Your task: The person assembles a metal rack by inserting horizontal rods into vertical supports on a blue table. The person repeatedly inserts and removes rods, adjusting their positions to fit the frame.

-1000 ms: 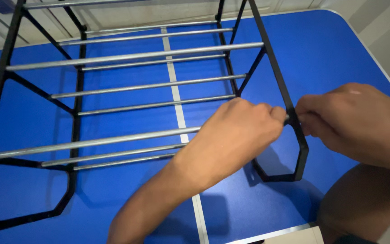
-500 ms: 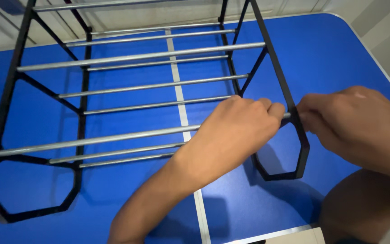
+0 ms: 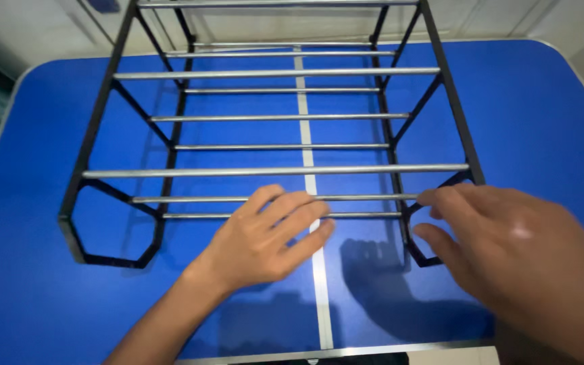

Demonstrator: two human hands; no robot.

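Note:
A metal rack (image 3: 278,169) with black side frames and several silver crossbars lies on a blue table (image 3: 542,122). My left hand (image 3: 265,236) hovers flat, fingers spread, over the two lowest silver bars near the table's white centre line and holds nothing. My right hand (image 3: 508,250) is at the rack's right black side frame (image 3: 454,122), fingers apart, its fingertips by the end of a lower bar. I cannot tell whether the fingertips touch the frame.
The table's white centre stripe (image 3: 319,284) runs from front to back under the rack. The table's front edge (image 3: 346,351) is just below my hands. A pale wall and floor lie beyond the far edge.
My left hand has let go of the right frame's end and moved left over the lower bars. My right hand has opened. The view has shifted so the rack sits more centred.

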